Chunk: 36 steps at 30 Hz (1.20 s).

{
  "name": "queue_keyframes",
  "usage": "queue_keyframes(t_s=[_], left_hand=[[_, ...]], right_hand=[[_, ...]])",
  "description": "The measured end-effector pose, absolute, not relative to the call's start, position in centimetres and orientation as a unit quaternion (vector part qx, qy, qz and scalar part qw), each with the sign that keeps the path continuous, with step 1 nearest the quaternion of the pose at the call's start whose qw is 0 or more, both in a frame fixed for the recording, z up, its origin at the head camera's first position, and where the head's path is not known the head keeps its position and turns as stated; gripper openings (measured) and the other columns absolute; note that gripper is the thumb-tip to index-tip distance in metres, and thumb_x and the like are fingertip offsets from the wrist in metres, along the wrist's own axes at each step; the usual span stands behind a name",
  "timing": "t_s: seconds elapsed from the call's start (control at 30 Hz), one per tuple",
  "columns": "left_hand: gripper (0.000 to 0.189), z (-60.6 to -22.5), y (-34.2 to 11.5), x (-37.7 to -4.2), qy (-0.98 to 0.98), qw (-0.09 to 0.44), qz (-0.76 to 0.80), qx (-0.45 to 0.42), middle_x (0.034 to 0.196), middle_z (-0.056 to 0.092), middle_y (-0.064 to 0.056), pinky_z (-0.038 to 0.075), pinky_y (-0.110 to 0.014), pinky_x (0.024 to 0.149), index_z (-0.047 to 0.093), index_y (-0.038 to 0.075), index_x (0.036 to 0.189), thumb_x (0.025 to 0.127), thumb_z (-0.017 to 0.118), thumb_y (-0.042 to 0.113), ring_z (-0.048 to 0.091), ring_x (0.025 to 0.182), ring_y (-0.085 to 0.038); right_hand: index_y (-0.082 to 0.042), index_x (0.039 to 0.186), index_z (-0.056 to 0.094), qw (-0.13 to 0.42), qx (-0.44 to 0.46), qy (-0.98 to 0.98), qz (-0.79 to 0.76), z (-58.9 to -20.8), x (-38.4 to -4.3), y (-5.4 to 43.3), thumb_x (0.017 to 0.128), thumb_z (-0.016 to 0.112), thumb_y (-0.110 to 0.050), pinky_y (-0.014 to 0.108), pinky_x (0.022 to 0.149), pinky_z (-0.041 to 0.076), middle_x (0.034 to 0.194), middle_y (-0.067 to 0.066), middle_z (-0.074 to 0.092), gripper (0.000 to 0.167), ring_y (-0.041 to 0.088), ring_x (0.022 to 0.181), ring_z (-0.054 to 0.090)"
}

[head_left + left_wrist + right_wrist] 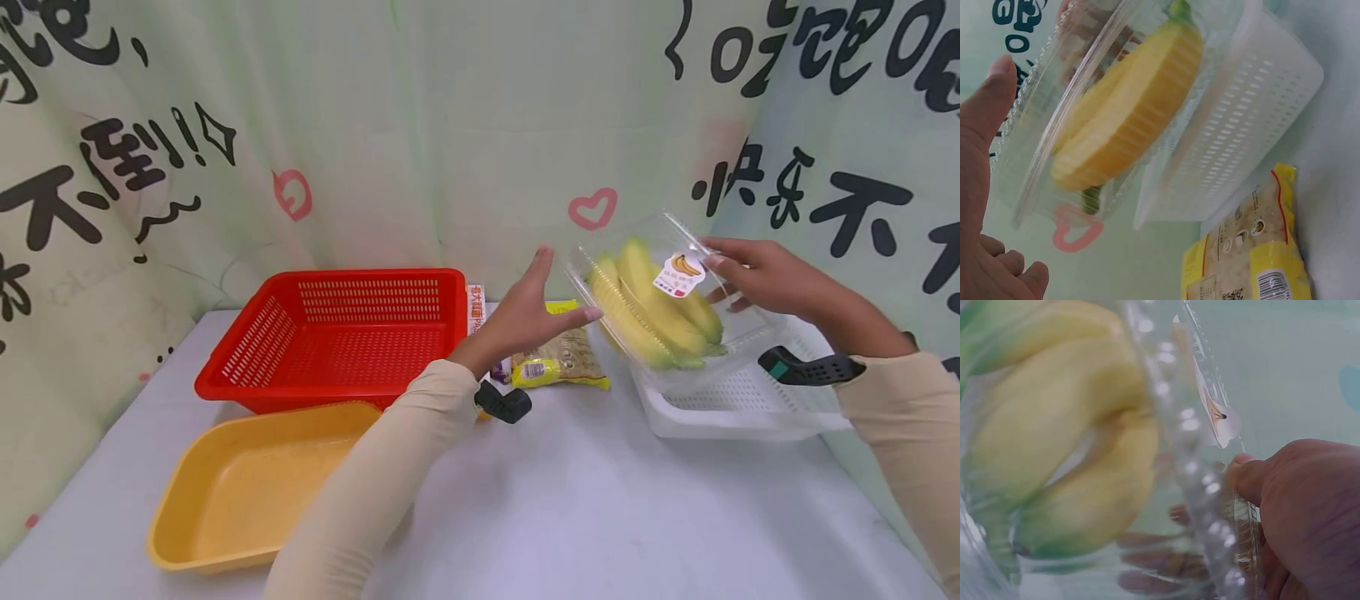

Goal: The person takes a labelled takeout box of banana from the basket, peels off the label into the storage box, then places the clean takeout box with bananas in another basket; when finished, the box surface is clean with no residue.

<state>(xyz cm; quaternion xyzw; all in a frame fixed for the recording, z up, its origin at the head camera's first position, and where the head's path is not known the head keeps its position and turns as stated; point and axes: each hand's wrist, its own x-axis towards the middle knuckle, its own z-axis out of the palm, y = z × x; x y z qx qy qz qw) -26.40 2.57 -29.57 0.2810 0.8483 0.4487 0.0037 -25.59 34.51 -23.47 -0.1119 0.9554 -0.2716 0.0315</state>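
Observation:
A clear plastic box of bananas (652, 308) with a round white label (679, 276) hangs tilted above the white basket (720, 421). My right hand (772, 279) grips its right side, thumb on the lid and fingers behind, seen through the plastic in the right wrist view. At the box's left side is my left hand (517, 321), its thumb and fingers spread apart. In the left wrist view its thumb (991, 94) is close to the box edge; whether it touches cannot be told. The bananas (1135, 106) lie inside, yellow with green tips.
A red basket (360, 358) stands at the back left, with a yellow tray (255, 475) in front of it. A yellow bag of food (562, 358) lies between the red and white baskets, beside a partly hidden package with red print (476, 308). A curtain with lettering hangs behind.

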Motion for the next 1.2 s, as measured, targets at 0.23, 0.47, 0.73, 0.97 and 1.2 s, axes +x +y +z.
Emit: queue_keyframes(t_s=[0.23, 0.47, 0.73, 0.97, 1.2], left_hand=[[0.123, -28.7, 1.0, -26.6, 0.842, -0.008, 0.467, 0.269, 0.161, 0.007, 0.01, 0.03, -0.047, 0.111, -0.003, 0.029, 0.157, 0.07, 0.078, 0.062, 0.018, 0.145, -0.017], [0.122, -29.0, -0.5, -26.7, 0.84, 0.003, 0.46, 0.289, 0.16, 0.012, 0.011, 0.036, -0.049, 0.106, 0.001, 0.032, 0.157, 0.069, 0.081, 0.058, 0.026, 0.142, -0.019], [0.108, -29.2, -2.2, -26.2, 0.809, 0.033, 0.478, 0.34, 0.151, 0.034, 0.005, 0.052, -0.033, 0.089, 0.021, 0.037, 0.155, 0.069, 0.085, 0.044, 0.043, 0.125, -0.017], [0.102, -29.0, -3.6, -24.7, 0.812, 0.021, 0.477, 0.335, 0.144, 0.043, 0.005, 0.055, -0.028, 0.081, 0.03, 0.034, 0.153, 0.069, 0.087, 0.042, 0.048, 0.118, -0.017], [0.105, -28.9, -5.3, -21.9, 0.825, -0.007, 0.468, 0.316, 0.14, 0.047, 0.003, 0.054, -0.028, 0.082, 0.03, 0.032, 0.153, 0.067, 0.089, 0.04, 0.047, 0.118, -0.016]], right_hand=[[-0.001, 0.152, 0.028, 0.043, -0.153, 0.95, -0.267, -23.0, -25.2, 31.9, 0.105, 0.045, -0.028, 0.046, 0.072, 0.058, 0.137, 0.033, 0.045, 0.056, 0.043, 0.1, 0.064], [-0.001, 0.15, 0.033, 0.059, -0.179, 0.939, -0.289, -23.0, -24.7, 30.5, 0.104, 0.047, -0.023, 0.045, 0.071, 0.058, 0.134, 0.031, 0.049, 0.052, 0.039, 0.096, 0.065], [-0.002, 0.149, 0.036, 0.08, -0.242, 0.92, -0.299, -22.7, -24.1, 28.5, 0.104, 0.047, -0.02, 0.042, 0.07, 0.059, 0.133, 0.028, 0.052, 0.05, 0.035, 0.095, 0.067], [-0.003, 0.149, 0.036, 0.087, -0.265, 0.911, -0.303, -22.7, -23.6, 27.1, 0.104, 0.049, -0.017, 0.039, 0.068, 0.059, 0.131, 0.027, 0.054, 0.049, 0.032, 0.094, 0.068], [0.0, 0.148, 0.037, 0.084, -0.284, 0.906, -0.301, -23.0, -22.6, 25.2, 0.103, 0.049, -0.013, 0.037, 0.069, 0.059, 0.13, 0.027, 0.055, 0.048, 0.028, 0.091, 0.068]])
